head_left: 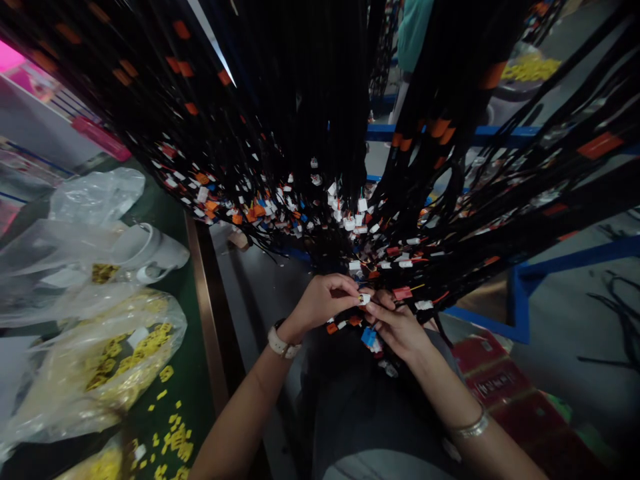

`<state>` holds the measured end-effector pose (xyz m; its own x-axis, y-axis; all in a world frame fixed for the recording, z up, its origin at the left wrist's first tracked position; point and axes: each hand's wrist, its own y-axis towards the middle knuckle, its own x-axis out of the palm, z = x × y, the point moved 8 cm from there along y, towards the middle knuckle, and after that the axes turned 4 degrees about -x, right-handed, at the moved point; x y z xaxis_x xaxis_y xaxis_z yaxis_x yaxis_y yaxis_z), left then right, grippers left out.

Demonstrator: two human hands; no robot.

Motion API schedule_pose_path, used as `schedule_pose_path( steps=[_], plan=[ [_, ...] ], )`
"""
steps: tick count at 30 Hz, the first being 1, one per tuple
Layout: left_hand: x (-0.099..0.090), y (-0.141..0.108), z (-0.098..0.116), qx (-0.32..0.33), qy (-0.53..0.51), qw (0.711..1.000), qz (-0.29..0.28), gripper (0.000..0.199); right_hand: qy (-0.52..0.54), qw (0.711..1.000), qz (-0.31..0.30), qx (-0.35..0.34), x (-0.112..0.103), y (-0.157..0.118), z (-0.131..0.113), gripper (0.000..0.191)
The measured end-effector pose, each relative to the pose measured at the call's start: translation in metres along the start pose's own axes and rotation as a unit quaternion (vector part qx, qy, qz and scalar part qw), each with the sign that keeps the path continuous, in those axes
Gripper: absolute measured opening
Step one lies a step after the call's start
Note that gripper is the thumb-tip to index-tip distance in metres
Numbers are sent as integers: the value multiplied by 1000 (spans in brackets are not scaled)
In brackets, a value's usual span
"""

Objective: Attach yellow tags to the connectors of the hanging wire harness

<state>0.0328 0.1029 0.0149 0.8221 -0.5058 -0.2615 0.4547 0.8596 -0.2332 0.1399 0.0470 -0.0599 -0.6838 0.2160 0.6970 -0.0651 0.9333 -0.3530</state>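
Note:
A small white wire connector [365, 299] sits between my two hands. At its left end, the thumb and index finger of my left hand [325, 303] are pinched together on a small yellow piece, mostly hidden by the fingertips. My right hand [400, 328] grips the connector from the right, its other fingers curled around the wires below. Under the right hand hangs a blue connector [369, 337], and a red connector [401, 293] lies just above it. Many black wire harnesses [320, 87] hang in front, ending in white, orange and blue connectors.
On the green table [195, 373] at left lie clear bags [170, 307] of yellow pieces, loose yellow pieces [177, 437] and a white jug [150, 247] on its side. A blue metal frame [523, 300] stands at right, near a red printed sack [493, 373]. Behind the harnesses is a person's teal garment [414, 33].

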Motion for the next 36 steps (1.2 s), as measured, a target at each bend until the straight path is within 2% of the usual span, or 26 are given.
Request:
schedule_pose_path(
  steps=[8, 15, 20, 24, 29, 33, 36],
  plan=[
    [1, -2, 1, -9, 8, 1000, -10, 10, 14, 1000, 3, 0, 2, -1, -1, 43],
    [1, -2, 2, -12, 11, 1000, -9, 7, -13, 1000, -3, -4, 2, 0, 0, 38],
    [3, -2, -7, -30, 3, 999, -30, 11, -22, 1000, -8, -1, 3, -2, 0, 44],
    [10, -3, -22, -96, -97, 988, -66, 22, -14, 1000, -21, 2, 5, -4, -2, 44],
    [25, -7, -31, -179, -236, 946, -128, 36, 9, 999, -41, 3, 8, -5, -4, 43],
    [29, -9, -31, -199, -287, 926, -144, 40, 15, 999, -33, 7, 7, -4, -2, 47],
    [28, -8, -31, -202, -299, 922, -139, 40, 12, 1000, -28, 6, 6, -4, -1, 45]
  ],
)
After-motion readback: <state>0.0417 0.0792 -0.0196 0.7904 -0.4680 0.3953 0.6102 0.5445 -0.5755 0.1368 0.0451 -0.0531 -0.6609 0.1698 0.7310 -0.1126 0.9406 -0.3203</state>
